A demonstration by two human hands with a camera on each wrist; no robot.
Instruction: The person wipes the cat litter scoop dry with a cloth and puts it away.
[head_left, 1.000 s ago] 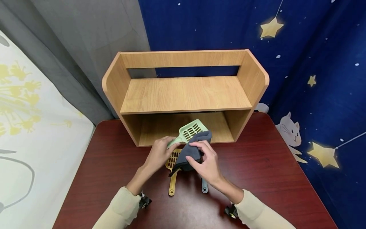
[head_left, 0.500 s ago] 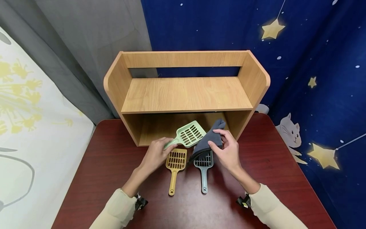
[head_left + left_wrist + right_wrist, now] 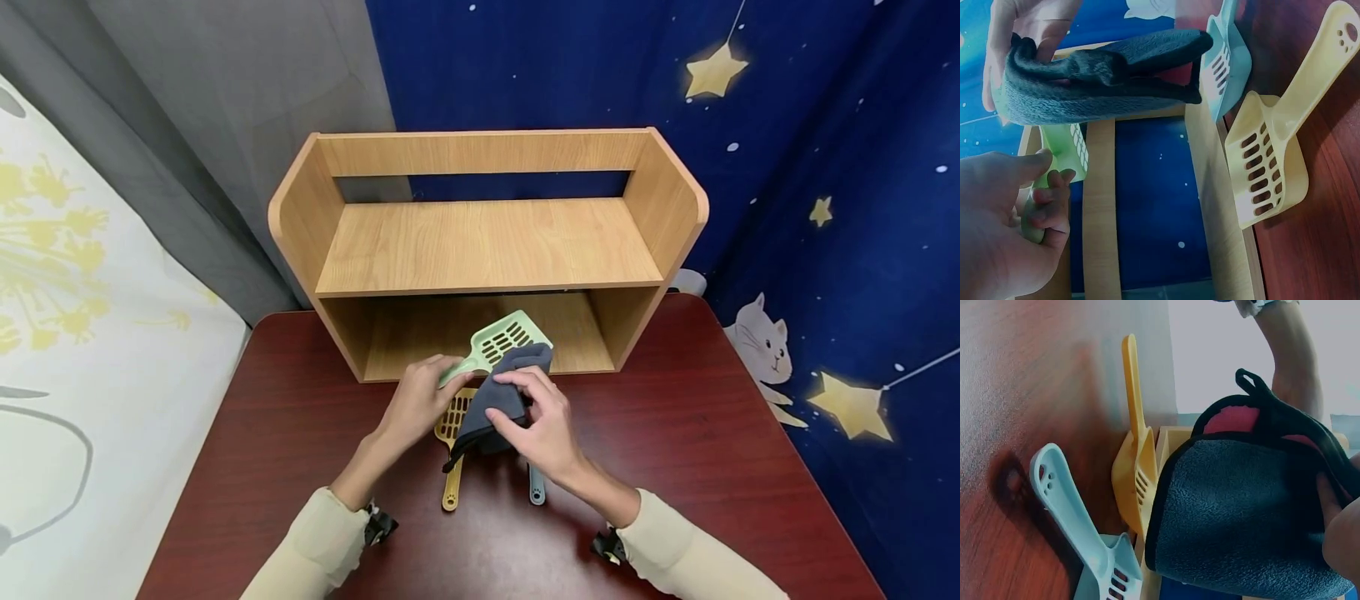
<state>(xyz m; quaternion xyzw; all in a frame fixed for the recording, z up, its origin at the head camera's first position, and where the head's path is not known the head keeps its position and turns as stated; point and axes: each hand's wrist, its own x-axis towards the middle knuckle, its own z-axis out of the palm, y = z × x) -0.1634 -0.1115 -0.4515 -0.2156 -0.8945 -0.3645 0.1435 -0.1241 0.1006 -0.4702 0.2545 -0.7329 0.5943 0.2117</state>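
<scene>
My left hand (image 3: pixel 422 400) grips the handle of a pale green litter scoop (image 3: pixel 504 340), its slotted end raised in front of the lower shelf. My right hand (image 3: pixel 542 421) pinches a folded dark grey cloth (image 3: pixel 495 404) with black edging, which overlaps the scoop's slotted end in the head view. Pink shows inside the folds of the cloth (image 3: pixel 1229 506) in the right wrist view. Below lie a yellow litter scoop (image 3: pixel 452 483) and a blue-grey litter scoop (image 3: pixel 537 485) on the table. The cloth hides most of the blue-grey one in the head view.
A two-tier wooden shelf (image 3: pixel 487 250) stands at the back of the dark red table (image 3: pixel 300 467). Behind it hang a grey curtain (image 3: pixel 225 100) and a blue star-patterned curtain (image 3: pixel 540 67).
My right hand with the cloth swung out to the right half a second ago and is now back left over the green scoop. The green scoop tilted slightly; the two scoops on the table stayed put.
</scene>
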